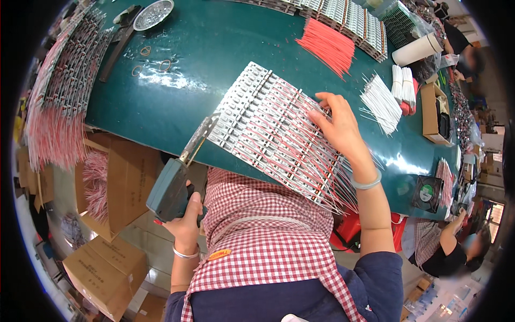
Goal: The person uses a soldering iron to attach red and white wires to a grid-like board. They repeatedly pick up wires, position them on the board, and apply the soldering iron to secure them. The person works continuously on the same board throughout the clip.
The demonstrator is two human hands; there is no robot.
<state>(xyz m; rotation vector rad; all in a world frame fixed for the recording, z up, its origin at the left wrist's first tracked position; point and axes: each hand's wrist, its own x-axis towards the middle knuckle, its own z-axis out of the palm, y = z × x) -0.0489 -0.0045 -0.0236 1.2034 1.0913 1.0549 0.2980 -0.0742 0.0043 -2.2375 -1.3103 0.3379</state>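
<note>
My left hand (186, 221) is wrapped round the grip of a grey-green soldering gun (167, 187). Its long metal tip reaches the left edge of a panel of white battery-holder-like parts (241, 110), set in rows at a slant near the table's front edge. Thin red and white wires (300, 155) run across the panel and trail off its right side. Above the panel's upper right edge is my right hand (340, 123), thumb and fingers apart. Whether its fingertips touch the wires I cannot tell.
Loose red wires (327, 45) and white wires (382, 102) lie beyond the panel on the green table (214, 43). A metal bowl (153, 15) stands far left, near wired panels (70, 80). Cardboard boxes (110, 268) sit below left; a small fan (427, 193) and another person (456, 247) are right.
</note>
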